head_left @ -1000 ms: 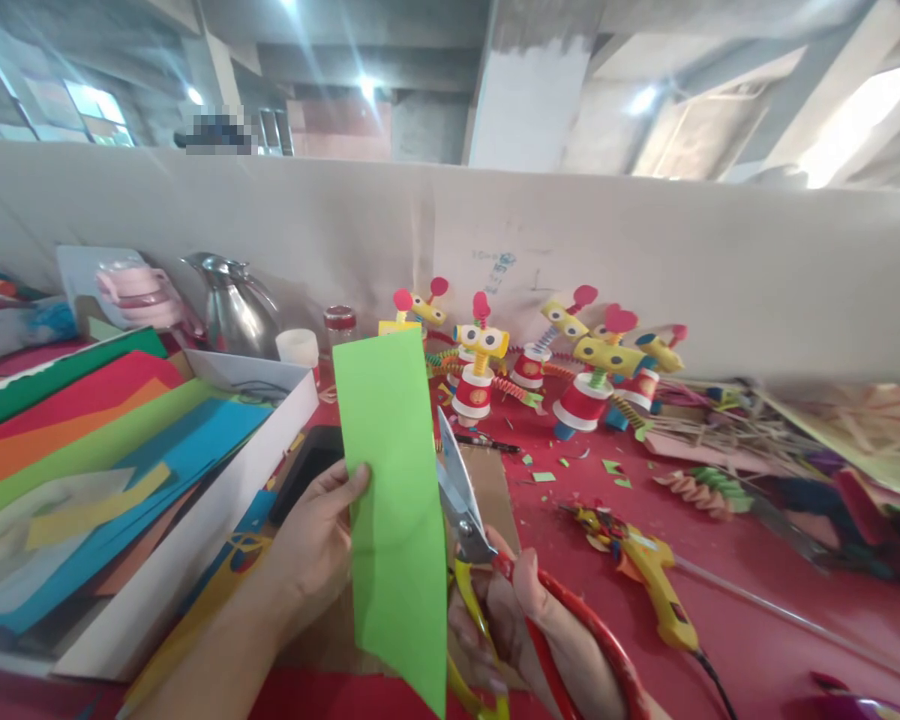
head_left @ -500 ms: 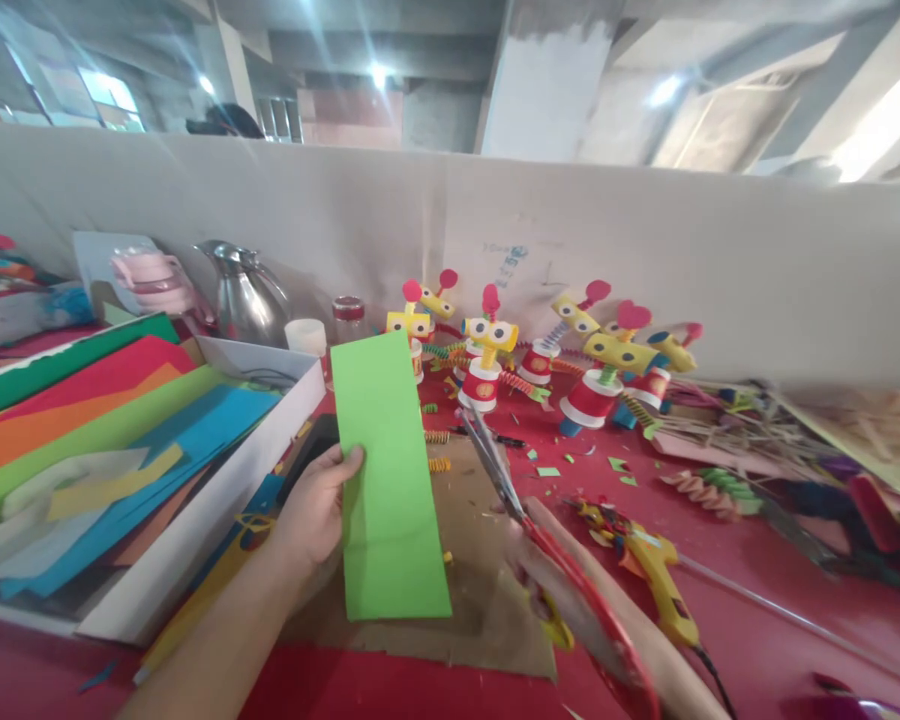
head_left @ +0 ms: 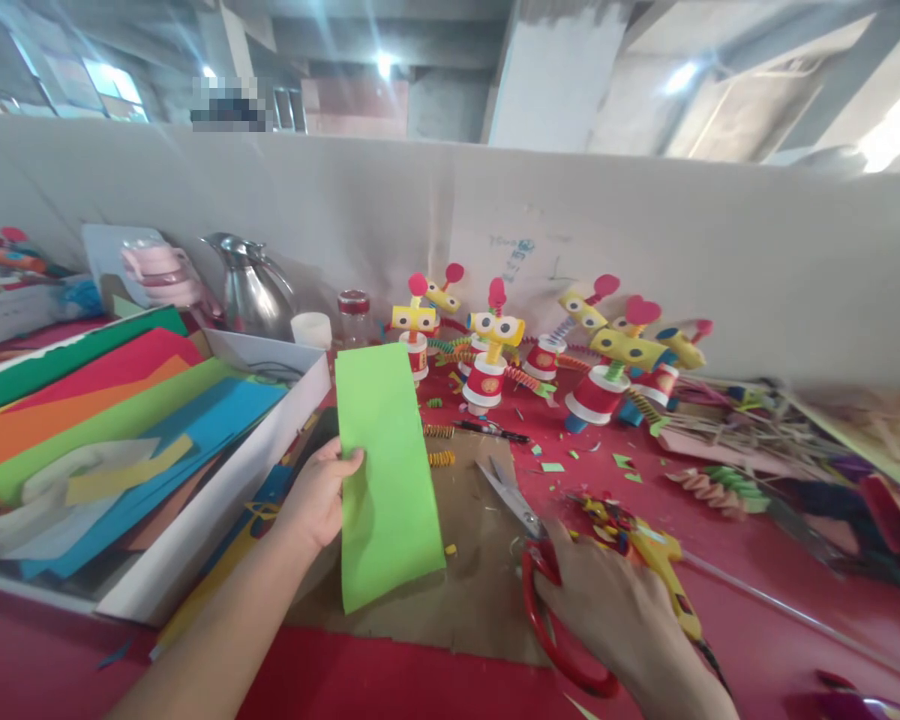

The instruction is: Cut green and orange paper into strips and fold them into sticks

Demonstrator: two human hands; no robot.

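My left hand (head_left: 321, 492) pinches the left edge of a long light-green paper strip (head_left: 384, 470), thumb in front, and holds it upright above a brown cardboard sheet (head_left: 480, 590). To the right, my right hand (head_left: 607, 590) is closed over red-handled scissors (head_left: 523, 515), gripping them near the pivot. Their blades point away and to the left and stand slightly apart, clear of the paper. Part of the handles shows below my palm, and some fingertips are hidden. Small coiled paper springs (head_left: 441, 459) lie behind the strip.
A white box (head_left: 217, 510) of coloured paper stands at left. Several paper-cup figures (head_left: 486, 380) line the back, near a metal jug (head_left: 249, 285) and a glass jar (head_left: 355, 315). A yellow glue gun (head_left: 664, 570) lies right of my right hand, with paper scraps (head_left: 551, 467) and a pen (head_left: 491, 431) nearby.
My right hand has turned palm down and lowered the scissors towards the cardboard, shifting its grip towards the pivot. The green strip stays in my left hand, tilted slightly.
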